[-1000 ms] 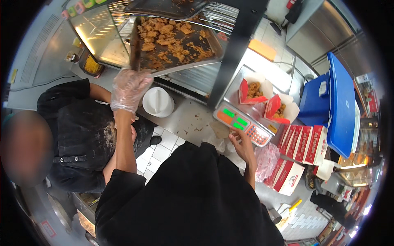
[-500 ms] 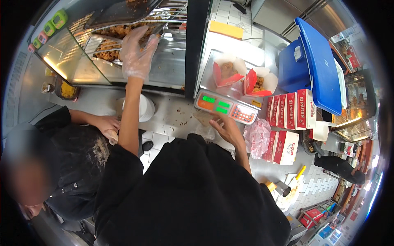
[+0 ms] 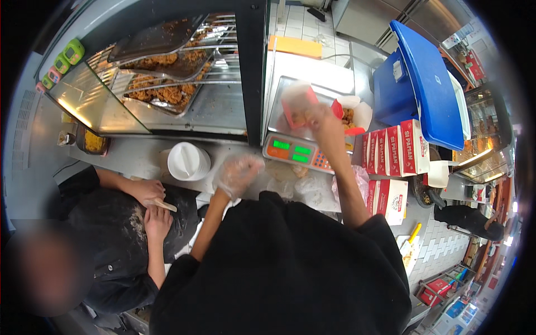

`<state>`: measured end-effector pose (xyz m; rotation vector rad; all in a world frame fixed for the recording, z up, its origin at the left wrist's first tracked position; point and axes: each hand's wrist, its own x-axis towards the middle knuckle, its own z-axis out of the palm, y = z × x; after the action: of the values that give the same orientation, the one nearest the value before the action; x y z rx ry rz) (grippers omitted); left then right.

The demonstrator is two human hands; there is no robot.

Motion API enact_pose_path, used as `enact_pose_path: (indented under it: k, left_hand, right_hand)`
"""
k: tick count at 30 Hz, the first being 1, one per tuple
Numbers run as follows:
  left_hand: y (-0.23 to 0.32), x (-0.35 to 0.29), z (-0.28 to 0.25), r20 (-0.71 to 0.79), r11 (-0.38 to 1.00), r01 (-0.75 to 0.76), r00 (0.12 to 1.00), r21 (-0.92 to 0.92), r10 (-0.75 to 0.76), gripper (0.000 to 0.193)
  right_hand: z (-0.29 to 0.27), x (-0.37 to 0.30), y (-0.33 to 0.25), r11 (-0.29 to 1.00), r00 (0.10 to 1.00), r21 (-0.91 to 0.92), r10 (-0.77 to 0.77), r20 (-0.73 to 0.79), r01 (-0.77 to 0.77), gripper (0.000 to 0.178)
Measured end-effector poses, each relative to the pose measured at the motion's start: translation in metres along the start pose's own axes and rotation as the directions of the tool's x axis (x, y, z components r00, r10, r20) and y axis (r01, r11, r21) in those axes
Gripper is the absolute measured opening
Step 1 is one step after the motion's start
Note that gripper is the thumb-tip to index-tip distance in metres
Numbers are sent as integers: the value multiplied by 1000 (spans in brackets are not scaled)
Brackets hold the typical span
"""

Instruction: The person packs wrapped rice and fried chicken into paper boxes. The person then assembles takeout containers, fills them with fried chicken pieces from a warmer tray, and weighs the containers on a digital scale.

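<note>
My left hand (image 3: 237, 174) wears a clear plastic glove and hovers low over the steel counter (image 3: 134, 159), fingers loosely apart, with nothing seen in it. My right hand (image 3: 322, 121) is raised over the scale (image 3: 295, 151) and grips a red paper food box (image 3: 295, 107) with a white liner; this part is motion-blurred. A second red box (image 3: 350, 116) with fried pieces stands just right of it on the scale's pan.
A glass warming cabinet (image 3: 167, 84) with trays of fried chicken stands at the back left. A stack of white lids (image 3: 188, 161) sits on the counter. Red-and-white cartons (image 3: 393, 149) and a blue bin (image 3: 421, 78) are to the right. A co-worker in black (image 3: 111, 234) leans at the left.
My left hand has come down from the chicken tray in the cabinet to the counter. My right hand has gone up from the scale's front to the red box.
</note>
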<state>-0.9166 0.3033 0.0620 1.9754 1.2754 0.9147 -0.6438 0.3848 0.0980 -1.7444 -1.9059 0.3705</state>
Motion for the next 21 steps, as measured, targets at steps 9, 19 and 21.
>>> enact_pose_path:
  k: [9, 19, 21]
  left_hand:
    - [-20, -44, 9, -47, 953, 293, 954, -74, -296, 13]
    - [12, -37, 8, 21, 916, 396, 917, 64, -398, 19]
    - [14, -45, 14, 48, 899, 438, 898, 7, -438, 21]
  right_hand:
    - [11, -15, 22, 990, 987, 28, -136, -87, 138, 23]
    - [-8, -53, 17, 885, 870, 453, 141, -472, 102, 33]
    - [2, -60, 34, 851, 701, 522, 338, -629, 58, 29]
